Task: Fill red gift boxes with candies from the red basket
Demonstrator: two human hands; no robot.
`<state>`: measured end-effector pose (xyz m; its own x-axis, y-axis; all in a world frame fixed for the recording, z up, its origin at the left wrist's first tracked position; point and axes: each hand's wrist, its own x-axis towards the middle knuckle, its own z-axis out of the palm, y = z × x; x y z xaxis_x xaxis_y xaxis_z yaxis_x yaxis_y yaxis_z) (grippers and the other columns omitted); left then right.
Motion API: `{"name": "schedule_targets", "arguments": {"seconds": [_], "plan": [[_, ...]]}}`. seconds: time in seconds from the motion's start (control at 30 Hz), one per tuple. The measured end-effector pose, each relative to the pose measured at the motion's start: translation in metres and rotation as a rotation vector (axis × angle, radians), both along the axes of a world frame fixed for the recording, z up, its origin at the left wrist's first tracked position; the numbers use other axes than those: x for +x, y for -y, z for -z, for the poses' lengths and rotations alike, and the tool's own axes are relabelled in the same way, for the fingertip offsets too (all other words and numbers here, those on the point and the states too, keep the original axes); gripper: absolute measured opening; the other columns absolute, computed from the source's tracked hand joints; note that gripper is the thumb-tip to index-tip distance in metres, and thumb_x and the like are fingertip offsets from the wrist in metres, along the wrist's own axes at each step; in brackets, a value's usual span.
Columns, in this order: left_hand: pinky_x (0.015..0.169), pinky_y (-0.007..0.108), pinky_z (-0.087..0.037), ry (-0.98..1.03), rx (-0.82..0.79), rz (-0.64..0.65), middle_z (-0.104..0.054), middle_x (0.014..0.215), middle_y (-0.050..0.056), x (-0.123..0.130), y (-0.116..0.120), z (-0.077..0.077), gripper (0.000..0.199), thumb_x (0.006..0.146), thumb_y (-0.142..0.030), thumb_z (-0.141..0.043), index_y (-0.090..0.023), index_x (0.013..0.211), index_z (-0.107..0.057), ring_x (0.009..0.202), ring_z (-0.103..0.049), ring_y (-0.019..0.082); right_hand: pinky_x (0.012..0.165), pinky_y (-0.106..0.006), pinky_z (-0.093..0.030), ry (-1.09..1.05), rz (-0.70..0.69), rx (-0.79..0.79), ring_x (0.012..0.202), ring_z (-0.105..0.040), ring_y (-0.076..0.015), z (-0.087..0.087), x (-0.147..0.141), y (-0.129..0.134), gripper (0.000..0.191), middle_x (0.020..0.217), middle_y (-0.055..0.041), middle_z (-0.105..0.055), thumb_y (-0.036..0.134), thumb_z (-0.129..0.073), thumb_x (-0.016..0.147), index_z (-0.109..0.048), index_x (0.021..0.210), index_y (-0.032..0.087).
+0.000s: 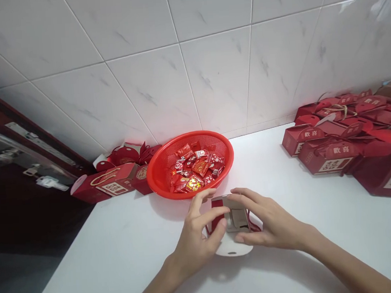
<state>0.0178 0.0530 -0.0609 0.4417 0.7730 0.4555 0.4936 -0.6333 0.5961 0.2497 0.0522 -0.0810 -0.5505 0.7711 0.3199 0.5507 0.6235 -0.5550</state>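
Observation:
A small gift box [234, 248] stands unfolded on the white table, its pale inside facing up and a rounded flap with a slot hanging toward me. My left hand [197, 235] grips its left side, thumb and forefinger bent over the red left panel. On the other side, my right hand [271, 221] holds the box between thumb and fingers, and a red cord or ribbon shows under that palm. Just beyond the hands sits a red plastic basket [153, 180] with several wrapped candies [200, 167] inside. The undersides of the fingertips are partly hidden.
Finished-looking red gift boxes [328, 156] are stacked at the right against the tiled wall [217, 73]. More red boxes [96, 189] with a rope handle stand left of the basket. A dark door [17, 177] with a metal latch borders the table [122, 250] at the left.

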Motion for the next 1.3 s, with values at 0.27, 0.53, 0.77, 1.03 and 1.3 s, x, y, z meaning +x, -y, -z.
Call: {"name": "schedule_targets", "arguments": {"seconds": [0.27, 0.53, 0.77, 1.03, 1.3], "plan": [[0.105, 0.043, -0.054, -0.120, -0.164, 0.079, -0.057, 0.141, 0.010, -0.010, -0.004, -0.005, 0.024, 0.093, -0.031, -0.064, -0.030, 0.114, -0.075, 0.134, -0.054, 0.030, 0.102, -0.039, -0.052, -0.219, -0.134, 0.039, 0.127, -0.058, -0.0255, -0.017, -0.001, -0.023, 0.052, 0.140, -0.0157, -0.058, 0.054, -0.059, 0.096, -0.056, 0.138, 0.024], [0.098, 0.036, -0.056, -0.045, 0.016, -0.036, -0.072, 0.116, 0.008, -0.035, -0.054, -0.031, 0.021, 0.096, -0.028, -0.059, -0.023, 0.104, -0.077, 0.108, -0.069, 0.022, 0.077, -0.033, -0.055, -0.433, 0.104, 0.067, 0.083, -0.069, -0.0189, -0.031, -0.019, -0.114, 0.014, 0.093, -0.0055, -0.075, 0.031, -0.061, 0.094, -0.071, 0.097, 0.021], [0.091, 0.035, -0.054, -0.443, -0.117, -0.044, -0.078, 0.107, 0.009, -0.041, -0.184, -0.036, 0.028, 0.090, -0.017, -0.054, -0.018, 0.105, -0.077, 0.099, -0.072, 0.024, 0.079, -0.036, -0.052, -0.514, 0.131, -0.056, 0.080, -0.067, -0.0202, -0.039, -0.066, -0.181, 0.009, 0.087, -0.0035, -0.075, 0.026, -0.063, 0.082, -0.072, 0.080, 0.022], [0.088, 0.037, -0.054, -0.824, -0.215, -0.097, -0.077, 0.104, 0.014, 0.008, -0.267, -0.006, 0.021, 0.080, -0.008, -0.066, -0.017, 0.097, -0.075, 0.101, -0.072, 0.031, 0.070, -0.035, -0.055, -0.835, 0.265, -0.383, 0.071, -0.067, -0.0184, -0.026, -0.068, -0.205, 0.016, 0.083, -0.0039, -0.073, 0.032, -0.068, 0.070, -0.069, 0.081, 0.020], [0.093, 0.043, -0.054, -0.826, -0.221, -0.142, -0.075, 0.111, 0.015, 0.012, -0.277, 0.002, 0.028, 0.074, -0.012, -0.073, -0.017, 0.101, -0.073, 0.109, -0.069, 0.034, 0.064, -0.032, -0.054, -0.942, 0.301, -0.456, 0.067, -0.064, -0.0163, -0.020, -0.066, -0.210, 0.022, 0.083, -0.0030, -0.070, 0.035, -0.069, 0.064, -0.066, 0.080, 0.019]]}}
